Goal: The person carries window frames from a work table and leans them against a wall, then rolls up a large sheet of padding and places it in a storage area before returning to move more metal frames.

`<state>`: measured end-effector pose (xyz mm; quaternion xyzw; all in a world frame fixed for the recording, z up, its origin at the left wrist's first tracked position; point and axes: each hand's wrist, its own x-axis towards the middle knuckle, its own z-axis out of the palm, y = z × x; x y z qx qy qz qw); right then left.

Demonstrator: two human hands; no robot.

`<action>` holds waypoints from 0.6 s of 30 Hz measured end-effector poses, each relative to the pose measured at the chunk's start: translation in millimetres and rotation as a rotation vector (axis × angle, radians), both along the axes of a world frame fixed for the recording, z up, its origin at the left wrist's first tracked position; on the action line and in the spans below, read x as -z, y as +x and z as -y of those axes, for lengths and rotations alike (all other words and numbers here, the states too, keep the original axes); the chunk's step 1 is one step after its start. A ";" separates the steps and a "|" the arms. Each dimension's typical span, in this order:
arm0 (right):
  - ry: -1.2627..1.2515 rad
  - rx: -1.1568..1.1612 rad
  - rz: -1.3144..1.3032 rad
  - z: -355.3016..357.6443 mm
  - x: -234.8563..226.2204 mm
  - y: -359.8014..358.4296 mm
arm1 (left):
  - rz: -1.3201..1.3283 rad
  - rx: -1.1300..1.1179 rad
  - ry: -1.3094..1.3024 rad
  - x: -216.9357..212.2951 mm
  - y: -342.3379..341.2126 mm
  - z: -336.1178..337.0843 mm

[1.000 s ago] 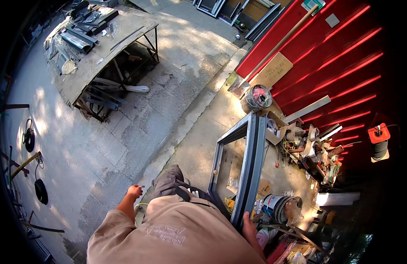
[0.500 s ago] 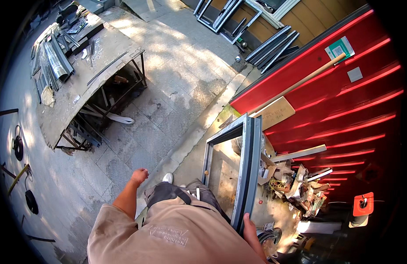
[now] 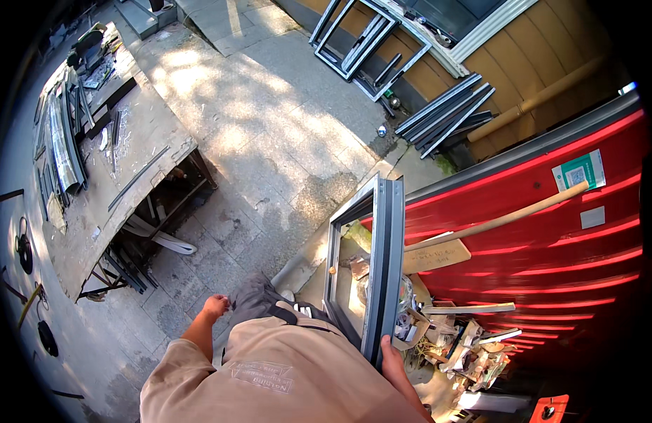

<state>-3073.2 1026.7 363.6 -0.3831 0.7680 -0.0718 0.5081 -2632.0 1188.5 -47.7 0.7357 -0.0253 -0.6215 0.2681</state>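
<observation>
A grey metal window frame hangs upright along my right side, its opening showing the ground and clutter beyond. My right hand grips its near bar, thumb in view and the other fingers hidden behind the profile. My left hand swings beside my left hip with its fingers curled in and nothing seen in them. The paved ground lies beyond that hand.
A cluttered workbench with metal profiles stands to the left. A red corrugated wall, a leaning wooden pole and scrap flank my right. More frames and stacked bars lean at the far building.
I have moved forward with the window frame still in my right hand. The workbench and the scrap have shifted lower in view; the far bars look nearer.
</observation>
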 end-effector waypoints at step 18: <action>0.062 0.239 0.097 463.2 28.6 264.4 | 0.047 -0.294 -0.330 59.6 328.5 528.2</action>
